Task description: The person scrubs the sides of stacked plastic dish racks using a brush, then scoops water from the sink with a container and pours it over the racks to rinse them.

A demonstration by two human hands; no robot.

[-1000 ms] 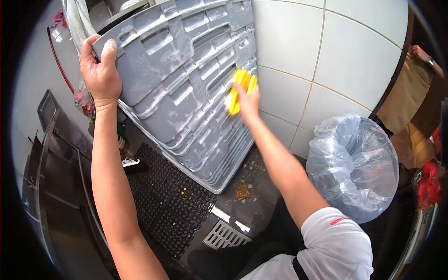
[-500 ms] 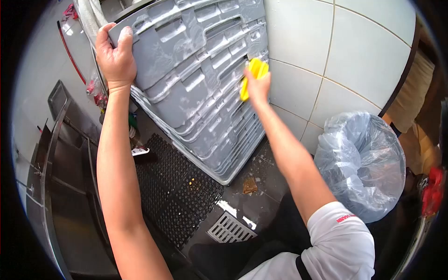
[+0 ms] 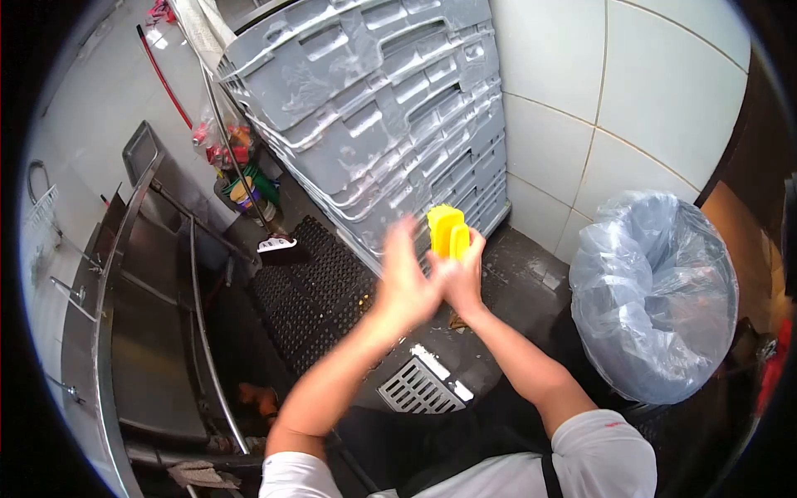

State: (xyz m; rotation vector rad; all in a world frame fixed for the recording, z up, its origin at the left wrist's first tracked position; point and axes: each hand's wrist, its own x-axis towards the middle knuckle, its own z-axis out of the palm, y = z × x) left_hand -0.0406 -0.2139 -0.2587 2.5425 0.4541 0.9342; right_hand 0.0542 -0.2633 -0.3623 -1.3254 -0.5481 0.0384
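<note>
Tall grey plastic crates, streaked with white suds, stand stacked against the tiled wall. My right hand is closed round a yellow brush in front of the stack's lower part. Just left of it is my left hand, blurred, with its fingers apart and its palm side against or very near my right hand. Nothing shows between the fingers of my left hand, and it is off the crates.
A bin with a clear plastic liner stands at the right. On the floor are a black perforated mat and a drain grate. Metal sinks line the left, with a white-ended brush nearby.
My left hand has let go of the top crate's corner and come down beside my right hand. My right hand has moved down off the crate face with the brush. The top crate has settled back onto the stack.
</note>
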